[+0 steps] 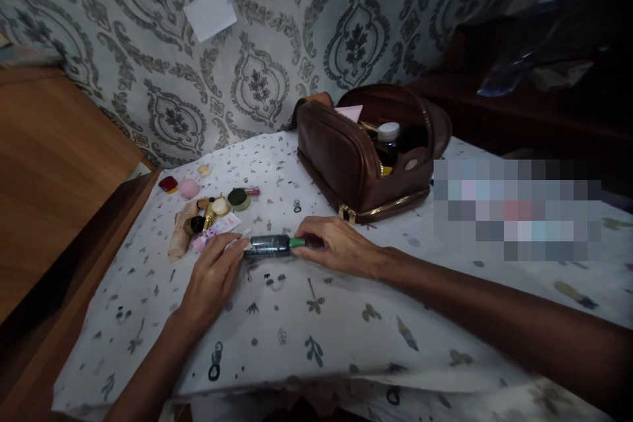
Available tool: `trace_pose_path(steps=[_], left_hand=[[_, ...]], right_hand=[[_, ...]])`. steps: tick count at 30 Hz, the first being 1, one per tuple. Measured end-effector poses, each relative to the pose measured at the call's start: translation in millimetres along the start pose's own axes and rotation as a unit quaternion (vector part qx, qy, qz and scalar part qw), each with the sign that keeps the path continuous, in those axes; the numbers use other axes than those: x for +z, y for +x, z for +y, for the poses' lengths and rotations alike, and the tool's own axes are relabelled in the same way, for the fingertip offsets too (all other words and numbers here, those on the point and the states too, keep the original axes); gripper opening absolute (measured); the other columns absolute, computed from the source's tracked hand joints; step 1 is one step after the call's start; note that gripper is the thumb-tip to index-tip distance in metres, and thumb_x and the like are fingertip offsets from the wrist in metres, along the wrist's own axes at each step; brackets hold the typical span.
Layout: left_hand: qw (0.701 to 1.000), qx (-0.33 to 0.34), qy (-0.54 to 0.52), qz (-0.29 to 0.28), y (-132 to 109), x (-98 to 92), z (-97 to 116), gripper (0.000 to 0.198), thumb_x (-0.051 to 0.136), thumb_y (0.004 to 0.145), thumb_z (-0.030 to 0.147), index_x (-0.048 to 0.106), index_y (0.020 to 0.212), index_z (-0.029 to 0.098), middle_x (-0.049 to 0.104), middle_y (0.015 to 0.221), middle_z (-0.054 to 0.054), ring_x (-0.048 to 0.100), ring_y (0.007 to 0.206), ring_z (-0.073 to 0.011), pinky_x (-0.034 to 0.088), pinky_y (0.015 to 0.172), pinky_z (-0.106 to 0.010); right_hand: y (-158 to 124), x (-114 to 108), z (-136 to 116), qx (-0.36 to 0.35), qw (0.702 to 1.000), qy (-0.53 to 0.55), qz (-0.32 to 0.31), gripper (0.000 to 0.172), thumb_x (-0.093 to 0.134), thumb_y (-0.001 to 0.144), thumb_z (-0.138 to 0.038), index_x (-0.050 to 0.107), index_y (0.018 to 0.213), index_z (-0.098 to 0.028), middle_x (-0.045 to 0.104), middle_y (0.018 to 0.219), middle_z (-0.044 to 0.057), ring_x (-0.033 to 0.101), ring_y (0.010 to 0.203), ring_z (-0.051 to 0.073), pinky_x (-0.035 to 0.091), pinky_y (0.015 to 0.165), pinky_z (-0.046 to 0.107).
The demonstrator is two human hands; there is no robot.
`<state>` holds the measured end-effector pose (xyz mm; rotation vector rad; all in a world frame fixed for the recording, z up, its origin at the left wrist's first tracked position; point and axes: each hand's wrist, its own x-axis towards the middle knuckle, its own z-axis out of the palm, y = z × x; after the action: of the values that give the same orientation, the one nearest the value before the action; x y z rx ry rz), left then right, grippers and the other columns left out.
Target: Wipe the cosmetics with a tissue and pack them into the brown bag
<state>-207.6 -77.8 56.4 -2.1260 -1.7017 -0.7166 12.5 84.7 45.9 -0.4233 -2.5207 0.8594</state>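
Note:
A dark, clear-walled bottle with a green neck (270, 246) lies sideways between my two hands, just above or on the patterned cloth. My left hand (215, 270) has its fingers closed round the bottle's left end. At the green end, my right hand (336, 244) pinches with thumb and fingers. Left of the bottle is a group of cosmetics: a beige tube (179, 237), a pink and white tube (217, 229), a dark green round jar (239, 199) and several small items. Behind my right hand stands an open brown bag (336, 158) with a white-capped bottle (388, 135) inside.
The patterned white cloth (281, 349) covers the surface. A pink egg-shaped item (188, 188) and a dark red item (168, 184) lie at the back left. Wooden furniture (59, 165) stands at the left. A blurred patch (517, 211) hides items at the right.

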Motion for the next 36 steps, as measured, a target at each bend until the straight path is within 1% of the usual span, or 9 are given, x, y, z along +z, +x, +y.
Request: trace_pose_path(steps=[6, 12, 15, 18, 21, 24, 27, 32, 36], left_hand=[[0.998, 0.032, 0.044, -0.027, 6, 3.1, 19, 0.033, 0.049, 0.093, 0.005, 0.057, 0.123, 0.015, 0.063, 0.111, -0.013, 0.058, 0.106, -0.0249, 0.053, 0.09, -0.045], [0.993, 0.095, 0.057, -0.043, 22, 17.2, 51, 0.036, 0.048, 0.093, 0.006, 0.054, 0.128, 0.012, 0.06, 0.119, -0.016, 0.052, 0.116, -0.0282, 0.051, 0.098, -0.046], [0.991, 0.108, 0.059, -0.054, 26, 18.5, 57, 0.037, 0.045, 0.093, 0.005, 0.054, 0.128, 0.011, 0.06, 0.12, -0.016, 0.051, 0.117, -0.0287, 0.051, 0.098, -0.048], [0.994, 0.086, 0.035, -0.066, 24, 12.2, 53, 0.038, 0.045, 0.093, 0.003, 0.055, 0.128, 0.015, 0.061, 0.119, -0.014, 0.053, 0.116, -0.0273, 0.053, 0.096, -0.047], [0.996, 0.051, 0.024, -0.065, 15, 1.9, 39, 0.04, 0.045, 0.092, 0.002, 0.056, 0.126, 0.018, 0.062, 0.116, -0.013, 0.057, 0.11, -0.0257, 0.054, 0.092, -0.046], [0.998, 0.018, 0.03, -0.05, 5, -7.3, 24, 0.039, 0.046, 0.093, 0.005, 0.056, 0.127, 0.021, 0.063, 0.113, -0.011, 0.059, 0.106, -0.0242, 0.055, 0.09, -0.045], [0.999, 0.004, 0.027, -0.032, -3, -12.2, 16, 0.038, 0.047, 0.094, 0.009, 0.056, 0.129, 0.023, 0.063, 0.114, -0.011, 0.059, 0.106, -0.0236, 0.055, 0.09, -0.043], [0.999, -0.002, 0.037, -0.038, -6, -12.3, 18, 0.035, 0.048, 0.094, 0.008, 0.057, 0.125, 0.02, 0.063, 0.114, -0.012, 0.058, 0.107, -0.0245, 0.054, 0.09, -0.045], [0.998, 0.021, 0.032, -0.044, 0, -5.8, 34, 0.038, 0.048, 0.092, 0.003, 0.055, 0.126, 0.017, 0.062, 0.116, -0.013, 0.057, 0.11, -0.0257, 0.054, 0.092, -0.046]], right_hand=[[-1, 2, -1, -0.011, 1.0, 0.007, -0.003, 0.009, 0.067, 0.082, -0.023, 0.066, 0.085, -0.014, 0.061, 0.075, 0.002, 0.052, 0.064, 0.013, 0.037, 0.061, 0.025], [-4, 4, 1, -0.062, 0.998, -0.019, 0.005, 0.009, 0.066, 0.084, -0.022, 0.06, 0.084, -0.015, 0.059, 0.079, 0.002, 0.052, 0.069, 0.014, 0.037, 0.063, 0.024], [-5, 6, 3, -0.075, 0.997, -0.019, 0.005, 0.009, 0.065, 0.084, -0.021, 0.059, 0.083, -0.015, 0.057, 0.079, 0.002, 0.051, 0.069, 0.013, 0.036, 0.063, 0.024], [-5, 6, 2, -0.078, 0.997, -0.015, -0.003, 0.01, 0.067, 0.083, -0.022, 0.058, 0.083, -0.016, 0.056, 0.079, 0.001, 0.05, 0.068, 0.013, 0.036, 0.062, 0.024], [-6, 5, 1, -0.073, 0.997, -0.018, -0.011, 0.013, 0.069, 0.081, -0.023, 0.059, 0.085, -0.016, 0.056, 0.08, 0.001, 0.05, 0.068, 0.013, 0.035, 0.061, 0.023], [-6, 3, 0, -0.07, 0.997, -0.024, -0.015, 0.013, 0.07, 0.08, -0.023, 0.06, 0.086, -0.017, 0.057, 0.08, 0.001, 0.049, 0.067, 0.012, 0.035, 0.061, 0.023], [-7, 1, -1, -0.067, 0.997, -0.028, -0.023, 0.015, 0.069, 0.08, -0.026, 0.062, 0.087, -0.016, 0.058, 0.082, 0.002, 0.051, 0.069, 0.013, 0.036, 0.062, 0.025], [-7, 0, -3, -0.043, 0.998, -0.031, -0.034, 0.014, 0.062, 0.086, -0.028, 0.066, 0.088, -0.015, 0.061, 0.083, 0.004, 0.055, 0.07, 0.015, 0.038, 0.062, 0.026], [-6, 2, -4, -0.048, 0.998, -0.019, -0.043, 0.011, 0.065, 0.084, -0.025, 0.066, 0.086, -0.015, 0.062, 0.082, 0.004, 0.057, 0.073, 0.016, 0.039, 0.065, 0.027]])
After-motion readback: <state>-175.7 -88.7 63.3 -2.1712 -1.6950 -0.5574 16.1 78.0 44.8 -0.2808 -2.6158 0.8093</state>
